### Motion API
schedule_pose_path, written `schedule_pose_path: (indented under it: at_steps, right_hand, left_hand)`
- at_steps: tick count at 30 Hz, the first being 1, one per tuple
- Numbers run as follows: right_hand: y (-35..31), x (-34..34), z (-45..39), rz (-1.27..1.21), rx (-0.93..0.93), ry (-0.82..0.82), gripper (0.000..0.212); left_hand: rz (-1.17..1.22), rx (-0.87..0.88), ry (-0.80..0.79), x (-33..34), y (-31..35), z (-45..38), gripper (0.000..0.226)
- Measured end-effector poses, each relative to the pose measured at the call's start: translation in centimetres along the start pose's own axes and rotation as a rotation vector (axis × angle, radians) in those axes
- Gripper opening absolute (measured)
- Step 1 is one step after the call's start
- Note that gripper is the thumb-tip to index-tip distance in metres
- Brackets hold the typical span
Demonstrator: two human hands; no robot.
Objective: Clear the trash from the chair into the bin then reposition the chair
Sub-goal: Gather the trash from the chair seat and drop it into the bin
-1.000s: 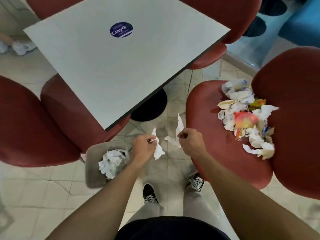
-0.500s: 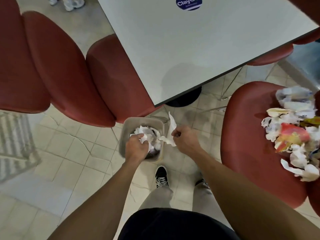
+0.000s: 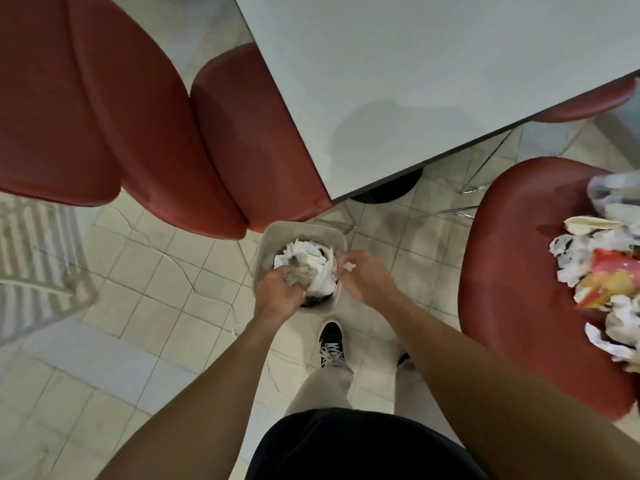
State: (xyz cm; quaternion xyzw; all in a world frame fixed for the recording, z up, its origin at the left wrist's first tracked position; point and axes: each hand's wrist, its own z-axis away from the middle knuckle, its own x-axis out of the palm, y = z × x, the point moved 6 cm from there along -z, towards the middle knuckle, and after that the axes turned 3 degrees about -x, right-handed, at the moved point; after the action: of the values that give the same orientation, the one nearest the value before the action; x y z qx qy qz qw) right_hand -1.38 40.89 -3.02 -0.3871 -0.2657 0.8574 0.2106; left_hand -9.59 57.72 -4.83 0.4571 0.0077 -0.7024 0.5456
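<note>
Tiled floor at centre frame, grey bin (image 3: 266, 251) of crumpled paper, my left hand (image 3: 277, 294) gripping paper inside it, my right hand (image 3: 363, 277) pinching a paper scrap (image 3: 347, 266) at its rim, trash (image 3: 602, 268) heaped on red chair (image 3: 512, 271) at right.

Pale tiled floor (image 3: 145, 271) with cracked tiles, grey square table (image 3: 415, 81) on a dark round base (image 3: 388, 188), red padded seats (image 3: 138, 116) at left — one tucked under the table — striped mat (image 3: 31, 244) at far left
</note>
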Motion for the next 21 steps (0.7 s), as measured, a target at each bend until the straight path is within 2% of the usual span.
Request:
schedule_pose_path:
  at_steps: [3,7,13,21]
  right_hand:
    - [1.9,-2.1,0.4,-0.001,0.017,0.046,0.016]
    - [4.8,-5.4,1.3,-0.065,0.055,0.09,0.022]
    - [11.3,-12.7,3.4,-0.21,0.175,0.235,0.03]
    - [21.7,-22.3,7.9,-0.364,0.324,0.436,0.03]
  left_hand:
    - [-0.009,0.027,-0.033,1.5,1.6,0.0,0.027]
    - [-0.074,0.138,-0.098,4.1,5.8,0.4,0.028]
    - [-0.16,0.305,-0.25,10.3,14.3,1.9,0.032]
    - [-0.366,0.533,-0.316,20.0,25.5,6.0,0.036]
